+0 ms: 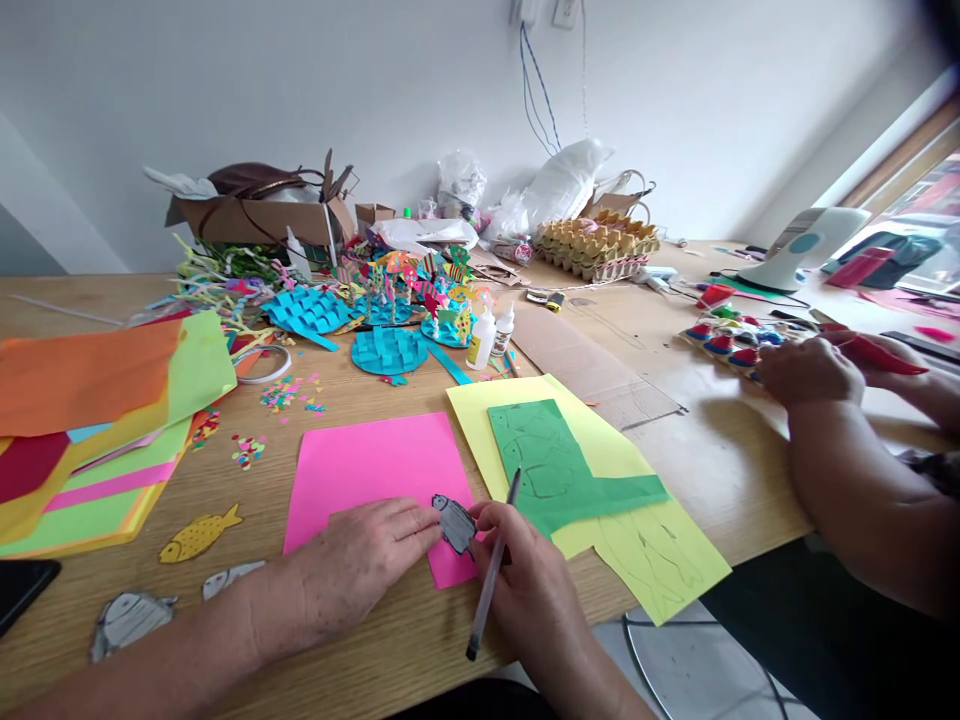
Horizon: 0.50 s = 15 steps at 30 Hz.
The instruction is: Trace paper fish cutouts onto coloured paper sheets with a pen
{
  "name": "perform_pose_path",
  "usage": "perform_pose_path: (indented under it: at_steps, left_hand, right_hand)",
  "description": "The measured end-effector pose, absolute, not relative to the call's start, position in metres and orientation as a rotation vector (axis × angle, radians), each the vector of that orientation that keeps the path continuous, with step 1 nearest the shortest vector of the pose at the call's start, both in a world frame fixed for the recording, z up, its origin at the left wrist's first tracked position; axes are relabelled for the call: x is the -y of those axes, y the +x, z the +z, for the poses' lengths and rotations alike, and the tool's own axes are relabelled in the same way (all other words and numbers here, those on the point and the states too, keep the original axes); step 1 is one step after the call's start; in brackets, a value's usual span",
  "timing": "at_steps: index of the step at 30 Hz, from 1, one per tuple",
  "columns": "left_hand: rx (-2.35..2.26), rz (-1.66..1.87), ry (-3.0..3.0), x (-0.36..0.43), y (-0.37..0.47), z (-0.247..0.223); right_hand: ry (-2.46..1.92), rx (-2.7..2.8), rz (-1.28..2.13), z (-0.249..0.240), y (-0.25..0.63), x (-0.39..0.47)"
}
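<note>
Bottom ctr: left hand [360, 565] flat, pressing grey paper fish [454, 523] on pink sheet [367, 465]; right hand [525, 575] pinches pen [493, 570].

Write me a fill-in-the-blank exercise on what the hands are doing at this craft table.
1. The left hand presses a grey paper fish onto a sheet of ____ paper.
2. The right hand holds a ____.
3. The green sheet lies on a ____ sheet.
4. A yellow ____ cutout lies on the table left of the pink sheet.

Missing words: pink; pen; yellow; fish
</note>
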<state>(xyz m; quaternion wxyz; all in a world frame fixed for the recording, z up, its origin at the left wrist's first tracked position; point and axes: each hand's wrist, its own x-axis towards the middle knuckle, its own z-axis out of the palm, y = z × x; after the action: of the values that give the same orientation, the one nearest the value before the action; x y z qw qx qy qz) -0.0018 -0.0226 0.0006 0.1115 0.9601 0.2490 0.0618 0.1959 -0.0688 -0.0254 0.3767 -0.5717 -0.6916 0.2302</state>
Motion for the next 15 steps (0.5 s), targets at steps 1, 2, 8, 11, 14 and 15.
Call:
perform_pose_path:
  at_steps: [1,2,8,11,14,15]
  left_hand:
    - [-0.731,0.154,2.853,0.023,-0.001,-0.001]
    - [-0.734,0.128,2.884,0.023,-0.001,-0.002]
    - [-0.788,0.098,2.919,0.024,0.001,-0.006]
    - [-0.807,0.106,2.921,0.025,0.000,-0.009]
    - [-0.844,0.086,2.923,0.027,-0.002,-0.013]
    - [-0.853,0.091,2.922,0.028,-0.002,-0.015]
  right_hand:
    - [-1.458,1.782,0.567,-0.027,0.196,0.069]
    - [-1.451,1.794,0.552,-0.028,0.197,0.070]
    - [-1.360,1.895,0.520,-0.030,0.198,0.076]
    - [-1.323,1.973,0.504,-0.028,0.200,0.078]
    - [-1.328,2.051,0.454,-0.027,0.203,0.079]
    - [-1.336,2.074,0.433,-0.027,0.204,0.079]
